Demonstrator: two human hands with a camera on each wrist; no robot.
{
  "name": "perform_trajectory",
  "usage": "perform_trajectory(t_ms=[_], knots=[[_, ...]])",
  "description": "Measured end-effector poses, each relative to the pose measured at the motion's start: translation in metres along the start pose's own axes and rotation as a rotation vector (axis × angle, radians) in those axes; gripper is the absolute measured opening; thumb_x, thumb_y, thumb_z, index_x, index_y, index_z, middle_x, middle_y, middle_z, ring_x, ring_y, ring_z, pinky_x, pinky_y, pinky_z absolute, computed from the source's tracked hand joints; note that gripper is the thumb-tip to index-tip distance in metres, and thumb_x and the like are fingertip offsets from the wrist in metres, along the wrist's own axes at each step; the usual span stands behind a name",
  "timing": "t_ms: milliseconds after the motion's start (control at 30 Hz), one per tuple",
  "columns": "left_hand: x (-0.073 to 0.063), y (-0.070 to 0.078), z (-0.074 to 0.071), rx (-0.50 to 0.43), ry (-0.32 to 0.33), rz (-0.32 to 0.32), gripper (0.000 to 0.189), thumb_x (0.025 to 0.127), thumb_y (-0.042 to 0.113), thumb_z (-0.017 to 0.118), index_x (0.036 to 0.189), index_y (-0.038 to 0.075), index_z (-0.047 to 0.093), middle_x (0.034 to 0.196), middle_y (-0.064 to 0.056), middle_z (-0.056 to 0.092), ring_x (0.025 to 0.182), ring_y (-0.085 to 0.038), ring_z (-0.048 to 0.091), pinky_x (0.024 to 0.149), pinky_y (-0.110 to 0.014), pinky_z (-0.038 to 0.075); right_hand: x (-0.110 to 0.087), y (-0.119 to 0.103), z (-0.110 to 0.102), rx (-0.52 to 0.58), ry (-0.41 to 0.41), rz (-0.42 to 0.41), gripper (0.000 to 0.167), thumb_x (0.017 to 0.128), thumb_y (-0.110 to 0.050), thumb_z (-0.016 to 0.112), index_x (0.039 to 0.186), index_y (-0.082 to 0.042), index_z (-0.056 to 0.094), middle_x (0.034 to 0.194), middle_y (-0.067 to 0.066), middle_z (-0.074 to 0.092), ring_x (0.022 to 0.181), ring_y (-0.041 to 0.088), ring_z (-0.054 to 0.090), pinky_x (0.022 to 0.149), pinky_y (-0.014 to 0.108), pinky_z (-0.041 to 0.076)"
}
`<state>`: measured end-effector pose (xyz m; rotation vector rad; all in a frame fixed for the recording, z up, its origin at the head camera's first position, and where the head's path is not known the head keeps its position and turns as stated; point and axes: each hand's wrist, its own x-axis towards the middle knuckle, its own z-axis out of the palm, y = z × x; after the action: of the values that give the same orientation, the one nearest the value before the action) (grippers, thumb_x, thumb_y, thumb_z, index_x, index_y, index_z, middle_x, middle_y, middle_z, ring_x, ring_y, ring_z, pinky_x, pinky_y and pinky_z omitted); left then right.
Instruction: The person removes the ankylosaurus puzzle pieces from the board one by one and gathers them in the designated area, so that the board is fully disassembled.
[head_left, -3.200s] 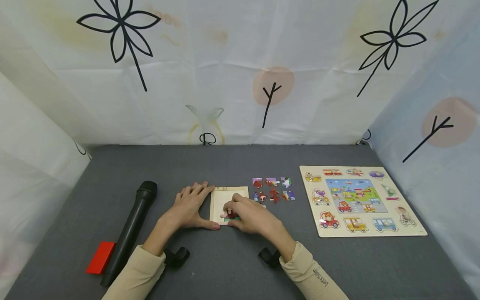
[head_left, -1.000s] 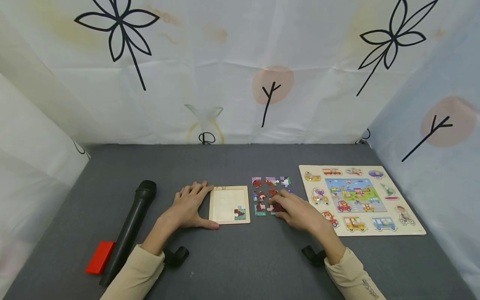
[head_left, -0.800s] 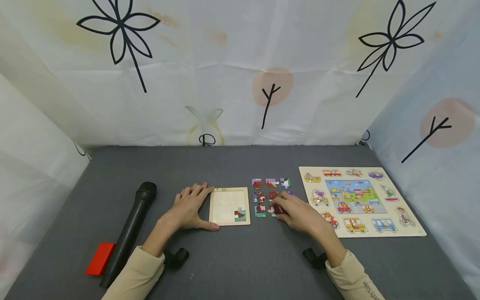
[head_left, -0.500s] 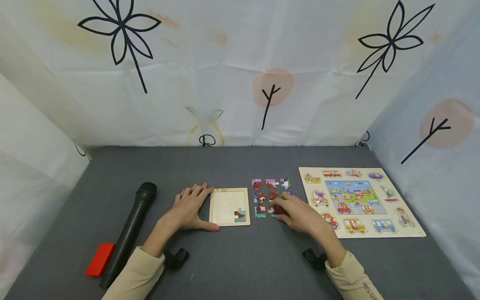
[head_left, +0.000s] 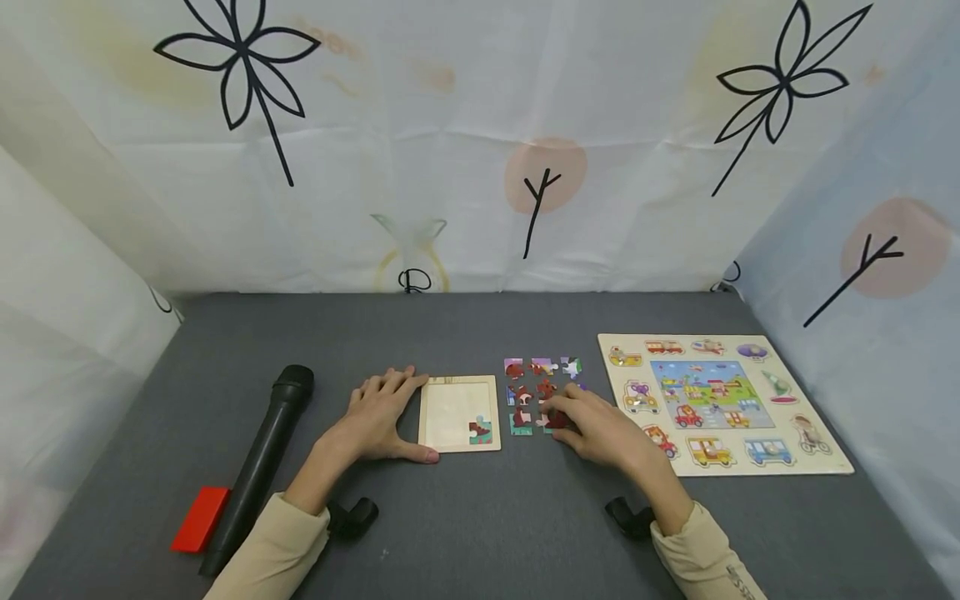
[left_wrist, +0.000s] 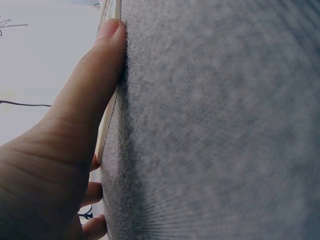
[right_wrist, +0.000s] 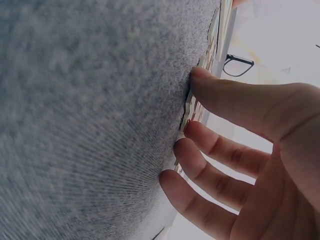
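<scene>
A shallow wooden puzzle tray [head_left: 457, 381] lies on the grey table, with one brown and teal jigsaw piece [head_left: 480, 430] in its lower right corner. My left hand [head_left: 375, 419] rests along the tray's left side, fingers spread, thumb at the near left corner. In the left wrist view the thumb [left_wrist: 95, 75] lies along the tray's edge. Right of the tray, loose jigsaw pieces [head_left: 521, 422] sit in rows. My right hand [head_left: 592, 423] pinches a brown piece [head_left: 557, 418] in the nearest row, partly hidden by the fingers. The right wrist view shows thumb and fingertips at its edges.
At the right stands out a large wooden puzzle board [head_left: 712, 442] with vehicle pictures, its near left part behind the right hand. A black microphone [head_left: 258, 467] and a red block [head_left: 201, 520] lie at the left. White patterned cloth [head_left: 465, 167] encloses the table's back and sides.
From over the tray, my right hand has moved right to the loose pieces, uncovering the piece in the tray's corner. Over the last second both hands have stayed in place.
</scene>
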<state>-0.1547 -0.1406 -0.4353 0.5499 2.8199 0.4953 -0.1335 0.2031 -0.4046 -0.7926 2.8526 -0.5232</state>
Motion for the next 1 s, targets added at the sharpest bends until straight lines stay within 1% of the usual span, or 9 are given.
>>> perform_trajectory(t_ms=[100, 333, 533, 633, 733, 833, 1000], knots=[[0.000, 0.000, -0.001, 0.004, 0.002, 0.003, 0.120, 0.066, 0.072, 0.085, 0.160, 0.016, 0.035, 0.167, -0.020, 0.030, 0.148, -0.054, 0.030, 0.109, -0.077, 0.030, 0.000, 0.000, 0.000, 0.001, 0.004, 0.000, 0.030, 0.093, -0.010, 0.074, 0.123, -0.008, 0.071, 0.105, 0.004, 0.064, 0.082, 0.010, 0.055, 0.071, 0.030, 0.048], [0.000, 0.000, 0.000, 0.002, 0.008, 0.003, 0.120, 0.065, 0.071, 0.086, 0.160, 0.016, 0.036, 0.166, -0.020, 0.030, 0.148, -0.054, 0.030, 0.109, -0.078, 0.030, 0.001, -0.001, 0.001, -0.008, 0.013, 0.003, 0.029, 0.093, -0.010, 0.075, 0.121, -0.010, 0.071, 0.107, 0.004, 0.065, 0.087, 0.013, 0.059, 0.074, 0.034, 0.052], [0.001, 0.001, 0.001, -0.004, 0.006, 0.002, 0.119, 0.065, 0.071, 0.086, 0.160, 0.017, 0.036, 0.167, -0.020, 0.030, 0.148, -0.054, 0.030, 0.109, -0.077, 0.030, 0.000, -0.006, 0.000, -0.002, 0.028, 0.017, 0.031, 0.092, -0.011, 0.076, 0.122, -0.012, 0.071, 0.105, 0.003, 0.063, 0.085, 0.011, 0.051, 0.072, 0.030, 0.046], [0.000, 0.001, 0.001, -0.009, 0.005, 0.001, 0.119, 0.066, 0.070, 0.086, 0.160, 0.017, 0.036, 0.167, -0.020, 0.029, 0.148, -0.054, 0.029, 0.110, -0.077, 0.029, 0.003, -0.011, -0.001, -0.001, 0.047, 0.007, 0.035, 0.091, -0.012, 0.078, 0.125, -0.013, 0.071, 0.107, 0.003, 0.062, 0.088, 0.013, 0.049, 0.072, 0.031, 0.044], [0.000, 0.000, 0.001, -0.012, 0.005, 0.002, 0.119, 0.066, 0.069, 0.086, 0.160, 0.016, 0.036, 0.167, -0.020, 0.029, 0.149, -0.054, 0.029, 0.110, -0.076, 0.029, 0.008, -0.018, -0.001, 0.005, 0.055, -0.009, 0.039, 0.090, -0.013, 0.078, 0.129, -0.013, 0.069, 0.113, 0.004, 0.063, 0.092, 0.016, 0.053, 0.072, 0.032, 0.046], [0.000, 0.000, 0.002, -0.010, 0.002, 0.001, 0.119, 0.066, 0.070, 0.086, 0.160, 0.016, 0.035, 0.167, -0.020, 0.029, 0.149, -0.053, 0.029, 0.110, -0.076, 0.029, 0.014, -0.025, -0.001, 0.010, 0.050, -0.019, 0.041, 0.090, -0.014, 0.078, 0.131, -0.012, 0.068, 0.117, 0.005, 0.063, 0.093, 0.015, 0.054, 0.070, 0.030, 0.046], [0.001, 0.000, 0.001, -0.002, 0.001, -0.002, 0.119, 0.066, 0.071, 0.085, 0.160, 0.016, 0.035, 0.167, -0.020, 0.029, 0.149, -0.053, 0.029, 0.110, -0.076, 0.029, 0.023, -0.037, 0.004, 0.010, 0.041, -0.080, 0.042, 0.091, -0.013, 0.078, 0.131, -0.010, 0.068, 0.110, 0.006, 0.063, 0.085, 0.011, 0.049, 0.069, 0.024, 0.043]])
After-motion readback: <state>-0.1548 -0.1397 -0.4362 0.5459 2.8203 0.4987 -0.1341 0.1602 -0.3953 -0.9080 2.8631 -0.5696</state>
